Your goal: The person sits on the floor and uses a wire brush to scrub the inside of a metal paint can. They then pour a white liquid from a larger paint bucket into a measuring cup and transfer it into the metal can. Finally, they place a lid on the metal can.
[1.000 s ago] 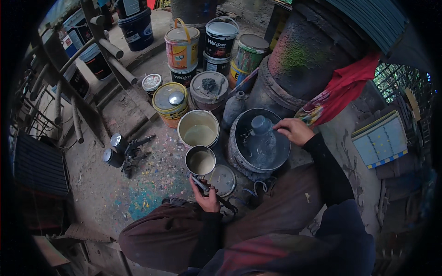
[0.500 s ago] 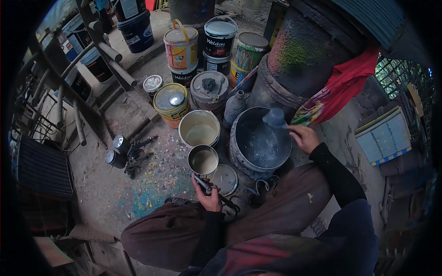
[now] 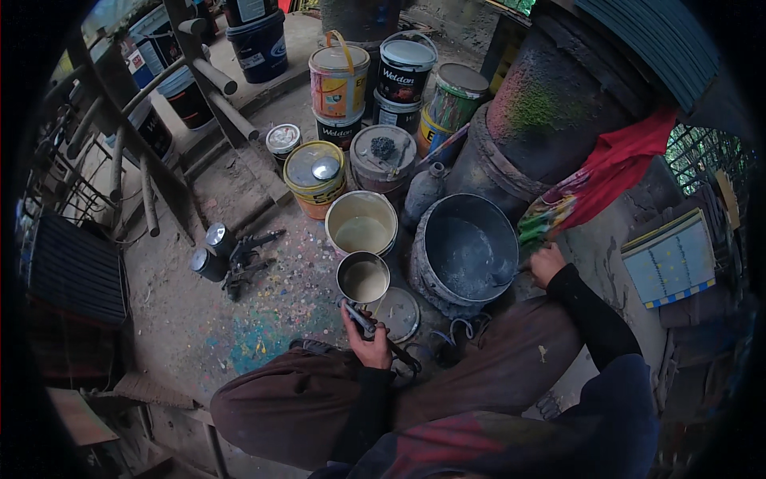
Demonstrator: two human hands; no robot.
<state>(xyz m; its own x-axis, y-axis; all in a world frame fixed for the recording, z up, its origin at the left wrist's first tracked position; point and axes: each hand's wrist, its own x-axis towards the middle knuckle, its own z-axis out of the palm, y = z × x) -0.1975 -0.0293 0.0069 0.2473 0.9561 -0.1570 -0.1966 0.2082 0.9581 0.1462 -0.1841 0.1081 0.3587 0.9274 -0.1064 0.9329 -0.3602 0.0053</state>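
Observation:
My left hand (image 3: 370, 345) is closed around the grip of what looks like a spray gun (image 3: 361, 318). Its open metal cup (image 3: 364, 277) holds a pale greyish liquid. Just beyond the cup stands a cream bucket (image 3: 361, 227) of similar liquid. At the right, my right hand (image 3: 547, 264) is closed on the handle of a dark ladle (image 3: 503, 275). The ladle's bowl dips inside the right wall of a large dark bucket (image 3: 416, 263), which has thin liquid at its bottom. A grey round lid (image 3: 399, 313) lies below that bucket, near my left hand.
Paint buckets stand beyond, including a yellow one (image 3: 316, 180) and a lidded grey one (image 3: 383, 160). A grey bottle (image 3: 425, 190) stands beside the dark bucket. Other spray guns (image 3: 246, 259) with metal cups lie left. A red cloth (image 3: 614, 164) hangs from a big drum (image 3: 550, 104).
My right hand has moved down and slightly right, lowering the ladle from above the dark bucket to inside its right wall. My left hand keeps its hold; the whole view has shifted slightly.

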